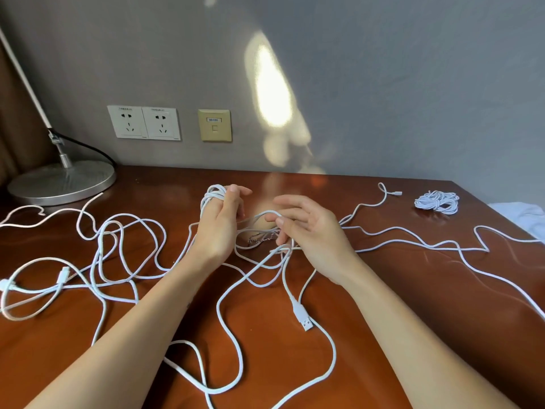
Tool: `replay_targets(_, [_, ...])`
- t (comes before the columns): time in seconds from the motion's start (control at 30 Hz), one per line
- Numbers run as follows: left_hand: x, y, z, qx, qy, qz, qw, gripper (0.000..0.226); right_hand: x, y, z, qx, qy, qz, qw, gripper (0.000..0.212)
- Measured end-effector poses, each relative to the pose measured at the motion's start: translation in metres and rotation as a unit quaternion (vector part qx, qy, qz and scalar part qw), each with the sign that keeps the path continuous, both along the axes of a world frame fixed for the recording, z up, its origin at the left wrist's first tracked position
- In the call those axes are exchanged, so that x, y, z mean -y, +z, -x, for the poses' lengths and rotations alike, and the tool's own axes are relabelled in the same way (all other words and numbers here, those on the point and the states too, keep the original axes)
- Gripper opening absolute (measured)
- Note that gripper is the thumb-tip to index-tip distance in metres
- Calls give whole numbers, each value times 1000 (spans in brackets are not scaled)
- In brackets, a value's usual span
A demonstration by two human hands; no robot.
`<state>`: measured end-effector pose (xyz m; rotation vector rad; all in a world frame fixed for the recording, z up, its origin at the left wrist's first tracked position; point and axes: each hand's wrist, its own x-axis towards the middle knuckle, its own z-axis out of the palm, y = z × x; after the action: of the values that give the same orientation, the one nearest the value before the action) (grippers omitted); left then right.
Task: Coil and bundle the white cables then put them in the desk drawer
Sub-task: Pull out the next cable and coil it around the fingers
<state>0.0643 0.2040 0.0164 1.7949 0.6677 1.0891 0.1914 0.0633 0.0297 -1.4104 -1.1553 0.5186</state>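
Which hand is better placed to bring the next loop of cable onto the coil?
The right hand. Its fingers pinch the loose white cable beside the coil, while the left hand is occupied: the coil is wound around its fingers.

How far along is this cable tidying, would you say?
One small coiled white bundle lies at the brown wooden desk's far right: done. In hand: the left hand has white cable wound round its fingers, the right hand pinching its next stretch. Left: the loose white cables sprawled across the desk; no drawer shows.
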Motion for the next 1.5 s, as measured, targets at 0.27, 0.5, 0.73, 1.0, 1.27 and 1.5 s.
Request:
replay_targets(0.27, [5,-2,3,-97,0,-94,991,58,-1,1,-1,-37,-12,-35,999,31])
replay_targets(0.5, [11,0,5,-111,-19,-67,991,72,0,-1,-3,40,-47,-45,997,31])
replay_targets(0.73, [20,6,6,-75,-68,97,990,91,1,-3,-5,115,-109,-52,986,20])
replay_targets(1.0, [25,16,7,-86,-243,150,954,83,2,-3,-3,103,-68,-50,991,18])
replay_targets(1.27, [20,16,11,-85,-372,212,900,88,4,3,-1,91,-20,11,996,29])
replay_targets(1.5, [29,18,9,-119,-382,195,895,87,6,7,-1,-32,67,48,996,36])
